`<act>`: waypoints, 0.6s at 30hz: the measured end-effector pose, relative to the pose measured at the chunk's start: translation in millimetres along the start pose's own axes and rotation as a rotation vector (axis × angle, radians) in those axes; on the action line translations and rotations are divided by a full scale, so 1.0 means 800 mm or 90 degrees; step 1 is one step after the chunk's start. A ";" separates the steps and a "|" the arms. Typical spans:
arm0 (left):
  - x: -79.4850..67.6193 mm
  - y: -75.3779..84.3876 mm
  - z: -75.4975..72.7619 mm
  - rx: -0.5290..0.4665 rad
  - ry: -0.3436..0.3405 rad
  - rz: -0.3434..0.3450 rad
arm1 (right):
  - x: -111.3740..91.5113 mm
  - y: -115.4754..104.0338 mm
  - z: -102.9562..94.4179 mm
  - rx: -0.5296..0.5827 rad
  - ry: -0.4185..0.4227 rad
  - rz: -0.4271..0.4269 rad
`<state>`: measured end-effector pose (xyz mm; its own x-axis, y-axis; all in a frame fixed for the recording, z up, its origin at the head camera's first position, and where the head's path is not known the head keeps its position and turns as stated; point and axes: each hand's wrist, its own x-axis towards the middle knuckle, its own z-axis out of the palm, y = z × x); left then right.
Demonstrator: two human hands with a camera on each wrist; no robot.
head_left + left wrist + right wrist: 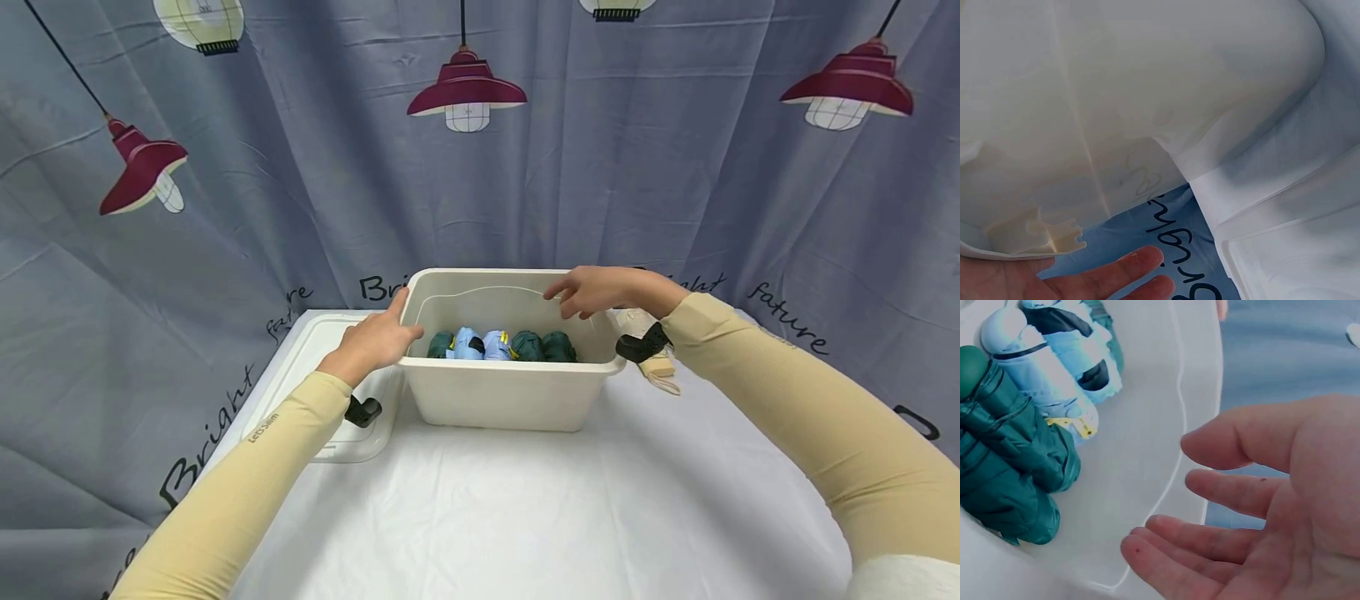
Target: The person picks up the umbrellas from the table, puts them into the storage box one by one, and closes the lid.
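A white plastic storage bin (510,400) stands on the table. Several folded umbrellas lie in a row in it, with light blue umbrellas (1041,381) between dark green umbrellas (1029,437). At the bin's left rim is my left hand (372,340), thumb reaching over the edge. In the left wrist view its straight fingers (1116,269) extend outside the wall, and the rim lies against the hand. My right hand (600,289) hovers over the bin's right rear part, palm inward and fingers loosely bent, with nothing between them. The umbrellas' lower sides are hidden.
A white lid (348,442) lies flat to the left of the bin. To its right, partly behind the right wrist, sits a beige item with a cord loop (660,367). A grey-blue curtain (600,183) printed with lamps hangs behind the white-covered table (525,508).
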<state>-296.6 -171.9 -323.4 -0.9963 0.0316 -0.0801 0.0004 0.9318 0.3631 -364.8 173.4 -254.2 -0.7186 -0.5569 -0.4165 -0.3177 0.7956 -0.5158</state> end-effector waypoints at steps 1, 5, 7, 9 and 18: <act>0.000 0.000 0.000 -0.001 -0.001 0.000 | -0.003 0.002 0.000 0.007 0.010 -0.002; 0.001 -0.001 0.002 0.000 -0.004 0.001 | -0.018 0.013 -0.003 0.049 0.044 -0.016; 0.001 -0.001 0.002 -0.001 -0.002 0.002 | -0.026 0.019 -0.005 0.072 0.060 -0.016; 0.001 -0.001 0.002 -0.004 0.000 0.002 | -0.034 0.024 -0.007 0.090 0.073 -0.016; 0.002 -0.003 0.001 -0.006 0.000 0.007 | -0.063 0.044 -0.012 0.128 0.153 -0.037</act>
<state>-298.2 -173.9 -324.8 -0.9962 0.0422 -0.0758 0.0109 0.9276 0.3734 -345.7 232.1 -243.9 -0.8363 -0.5086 -0.2050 -0.2515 0.6880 -0.6808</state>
